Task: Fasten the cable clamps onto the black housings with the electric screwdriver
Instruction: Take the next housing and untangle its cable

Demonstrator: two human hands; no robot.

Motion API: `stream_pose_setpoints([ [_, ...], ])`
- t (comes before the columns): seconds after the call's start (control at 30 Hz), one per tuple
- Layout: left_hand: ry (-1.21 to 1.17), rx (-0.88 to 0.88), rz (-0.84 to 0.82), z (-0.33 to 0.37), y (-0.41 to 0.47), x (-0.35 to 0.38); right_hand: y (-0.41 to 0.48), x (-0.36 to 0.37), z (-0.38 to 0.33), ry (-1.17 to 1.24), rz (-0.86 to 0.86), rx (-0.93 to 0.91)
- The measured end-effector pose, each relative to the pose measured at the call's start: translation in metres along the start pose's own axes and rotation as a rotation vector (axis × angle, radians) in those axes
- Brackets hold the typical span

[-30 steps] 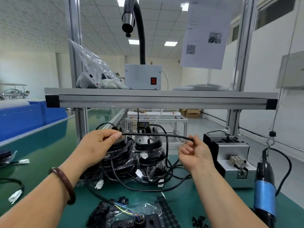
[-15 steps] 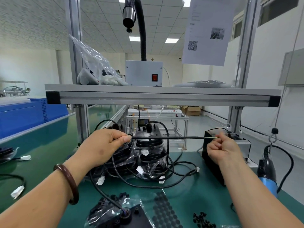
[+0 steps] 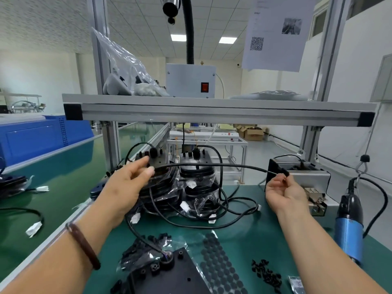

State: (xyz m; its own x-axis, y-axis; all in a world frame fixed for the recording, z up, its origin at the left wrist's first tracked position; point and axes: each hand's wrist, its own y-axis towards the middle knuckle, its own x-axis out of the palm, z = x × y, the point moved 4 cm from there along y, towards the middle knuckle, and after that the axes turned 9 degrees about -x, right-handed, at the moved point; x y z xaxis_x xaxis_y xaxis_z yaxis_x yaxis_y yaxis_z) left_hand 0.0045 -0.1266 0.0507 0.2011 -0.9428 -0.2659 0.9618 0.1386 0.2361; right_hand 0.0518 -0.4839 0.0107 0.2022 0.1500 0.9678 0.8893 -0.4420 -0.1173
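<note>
Nearest on the green desk [image 3: 254, 234] lies a black housing [image 3: 169, 276] at the bottom edge, with a cable [image 3: 212, 165] entering a round fitting at its top corner. Just left of that fitting is a clear bag of black parts [image 3: 140, 251]. To the right of the housing lie a sheet of round black pads [image 3: 220, 264] and a loose heap of small black pieces [image 3: 267, 274]. The blue and black screwdriver [image 3: 347, 232] hangs upright at the right edge, held by nobody. The left hand [image 3: 127, 187], with a dark bangle on its wrist, has its fingers stretched out nearly straight, and the cable passes by the thumb tip. The right hand [image 3: 284, 192] is turned palm up with its fingers curled, pinching the cable near its far end, so the cable spans taut between the two hands. Behind the hands stand two stacks of bagged housings [image 3: 197, 187], with a metal box [image 3: 307, 177] to their right. Above is an aluminium shelf [image 3: 212, 109] carrying a grey box with a red switch [image 3: 189, 81].
</note>
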Motion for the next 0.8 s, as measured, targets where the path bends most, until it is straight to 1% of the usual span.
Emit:
stream_pose_setpoints([
  [0.07,-0.135,-0.132,0.023,-0.026,-0.014,0.001,-0.004,-0.008,0.009,0.054,0.015,0.005],
  [0.13,-0.264,-0.172,0.071,-0.034,-0.022,0.002,-0.010,-0.014,0.024,0.067,0.007,0.035],
  [0.2,-0.413,-0.138,0.102,-0.020,-0.021,-0.001,-0.019,-0.017,0.042,0.013,-0.014,0.092],
  [0.23,-0.426,-0.092,0.105,-0.008,-0.019,-0.002,-0.026,-0.017,0.052,-0.029,-0.032,0.133],
  [0.3,-0.327,0.023,0.088,0.018,-0.015,0.000,-0.044,-0.012,0.072,-0.134,-0.102,0.240],
  [0.33,-0.275,0.061,0.065,0.029,-0.015,0.006,-0.053,-0.007,0.080,-0.229,-0.178,0.286],
  [0.37,-0.239,0.077,0.033,0.038,-0.015,0.014,-0.062,-0.002,0.085,-0.343,-0.288,0.324],
  [0.4,-0.219,0.089,0.004,0.043,-0.016,0.023,-0.073,0.006,0.089,-0.459,-0.433,0.355],
  [0.47,-0.198,0.134,-0.015,0.052,-0.017,0.039,-0.096,0.021,0.092,-0.718,-0.784,0.385],
  [0.53,-0.213,0.199,-0.024,0.061,-0.018,0.051,-0.121,0.031,0.096,-1.099,-1.132,0.353],
  [0.57,-0.236,0.224,-0.050,0.067,-0.018,0.055,-0.131,0.032,0.101,-1.301,-1.259,0.315],
  [0.6,-0.266,0.246,-0.090,0.073,-0.019,0.060,-0.139,0.032,0.106,-1.461,-1.339,0.254],
  [0.63,-0.296,0.267,-0.141,0.077,-0.021,0.065,-0.144,0.032,0.111,-1.561,-1.376,0.170],
  [0.7,-0.376,0.283,-0.244,0.081,-0.025,0.074,-0.150,0.031,0.115,-1.607,-1.353,0.034],
  [0.73,-0.468,0.268,-0.297,0.080,-0.027,0.076,-0.150,0.029,0.116,-1.614,-1.329,0.011],
  [0.8,-0.738,0.189,-0.395,0.072,-0.032,0.075,-0.153,0.023,0.117,-1.656,-1.355,0.024],
])
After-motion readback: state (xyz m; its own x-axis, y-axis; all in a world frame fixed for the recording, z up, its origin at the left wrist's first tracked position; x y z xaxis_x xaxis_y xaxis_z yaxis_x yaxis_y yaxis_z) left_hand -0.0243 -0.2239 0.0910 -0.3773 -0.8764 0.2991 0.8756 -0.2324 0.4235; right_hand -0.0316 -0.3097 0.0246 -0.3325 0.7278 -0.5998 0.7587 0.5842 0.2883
